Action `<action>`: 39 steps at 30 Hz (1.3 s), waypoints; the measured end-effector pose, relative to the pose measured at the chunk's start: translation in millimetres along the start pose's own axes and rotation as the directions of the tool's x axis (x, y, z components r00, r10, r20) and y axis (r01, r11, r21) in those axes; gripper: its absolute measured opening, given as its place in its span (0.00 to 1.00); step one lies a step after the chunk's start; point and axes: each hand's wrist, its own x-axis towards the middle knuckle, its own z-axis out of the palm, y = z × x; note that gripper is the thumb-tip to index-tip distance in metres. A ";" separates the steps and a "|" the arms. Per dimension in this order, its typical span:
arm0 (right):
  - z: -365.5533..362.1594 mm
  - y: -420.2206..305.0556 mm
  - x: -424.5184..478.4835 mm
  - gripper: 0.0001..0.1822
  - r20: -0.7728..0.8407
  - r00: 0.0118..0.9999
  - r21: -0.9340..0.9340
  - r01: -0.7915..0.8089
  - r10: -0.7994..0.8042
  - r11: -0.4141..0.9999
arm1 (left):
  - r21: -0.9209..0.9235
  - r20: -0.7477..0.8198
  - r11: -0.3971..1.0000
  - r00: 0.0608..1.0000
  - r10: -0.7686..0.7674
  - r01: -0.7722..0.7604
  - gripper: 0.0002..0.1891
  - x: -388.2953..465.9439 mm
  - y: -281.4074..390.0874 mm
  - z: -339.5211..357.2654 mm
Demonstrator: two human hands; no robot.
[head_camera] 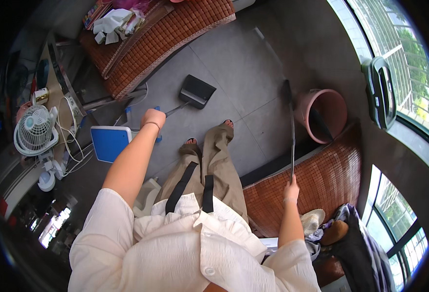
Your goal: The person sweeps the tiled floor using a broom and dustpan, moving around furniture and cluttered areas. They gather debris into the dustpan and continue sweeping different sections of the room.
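My left hand (pixel 153 119) grips the handle of a black dustpan (pixel 197 92), whose pan has a row of comb teeth and is held over the grey tile floor (pixel 218 69). In my right hand (pixel 291 189) is the long, thin handle of a broom (pixel 293 142). The broom's dark head (pixel 286 89) is at the far end, beside a pink bucket (pixel 325 116), and looks blurred. I cannot tell whether its bristles touch the floor. A dark flat object (pixel 319 124) sits inside the bucket.
A bench with a brown woven mat (pixel 163 47) bears tissues (pixel 112 22); another matted bench (pixel 309 179) holds a hat (pixel 312 221) and clothes. At left are a blue-topped stool (pixel 110 143), a white fan (pixel 35 126) and loose cables (pixel 74 146). A green case (pixel 380 93) rests by the window.
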 end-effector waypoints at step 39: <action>258.4 64.1 -309.8 0.22 0.215 0.973 0.443 -0.174 0.084 0.879 | 0.214 0.017 0.808 0.829 0.559 -0.549 0.17 -48.9 -257.6 80.8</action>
